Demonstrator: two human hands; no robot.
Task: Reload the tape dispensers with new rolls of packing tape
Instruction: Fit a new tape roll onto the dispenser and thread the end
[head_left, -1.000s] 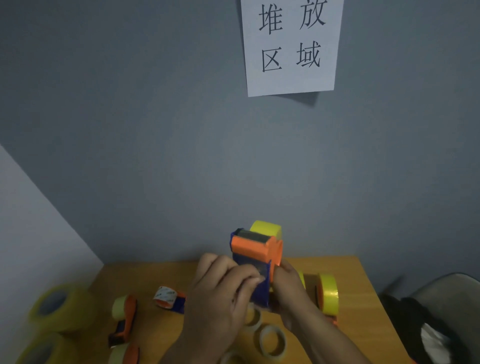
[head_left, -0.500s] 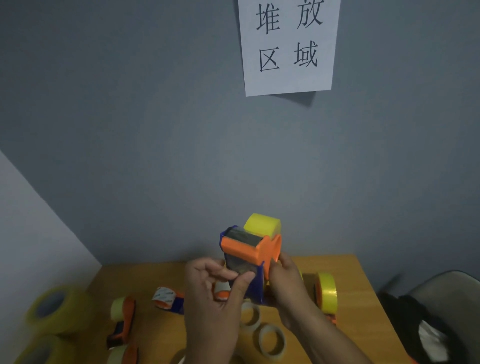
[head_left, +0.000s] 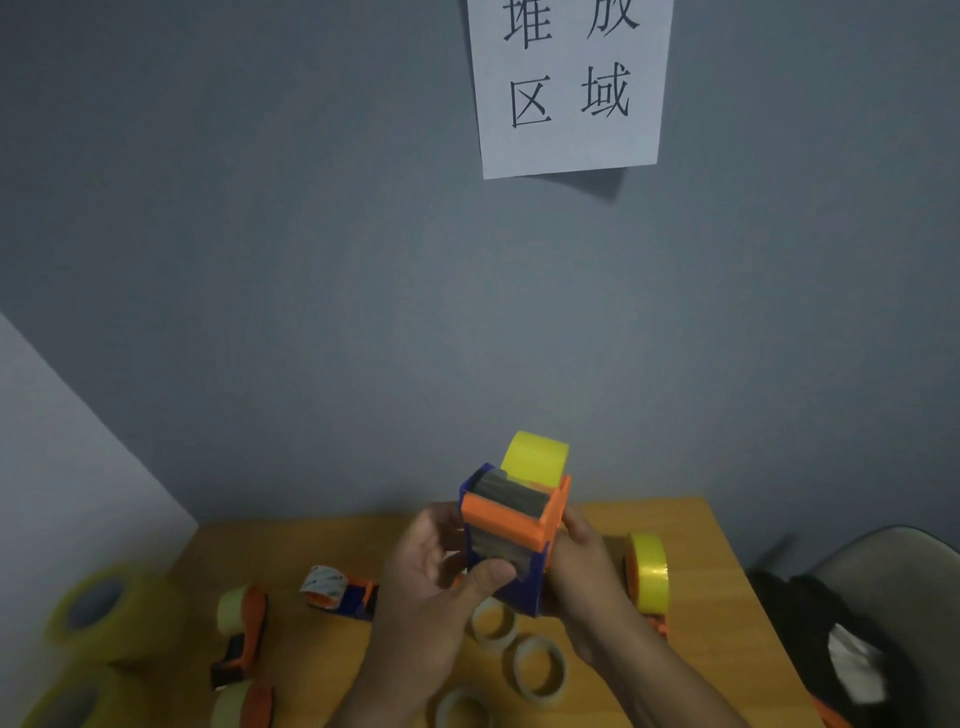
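I hold an orange and blue tape dispenser (head_left: 511, 525) up above the wooden table (head_left: 696, 525). A yellow tape roll (head_left: 536, 456) sits in its far end. My right hand (head_left: 587, 582) grips the dispenser's right side from below. My left hand (head_left: 434, 582) is at its left side, thumb pressed on the tape strip at the dispenser's front face, fingers curled behind.
On the table lie other dispensers: an orange one (head_left: 244, 623), a blue one with a nearly spent roll (head_left: 337, 592), one at the right with a yellow roll (head_left: 647, 571). Several empty cardboard cores (head_left: 537, 670) lie near me. Large tape rolls (head_left: 98, 610) stack at left. A chair (head_left: 883, 597) stands right.
My left hand has opened off the dispenser's front and come back with the thumb on the tape strip. The dispenser has shifted slightly left and tilted.
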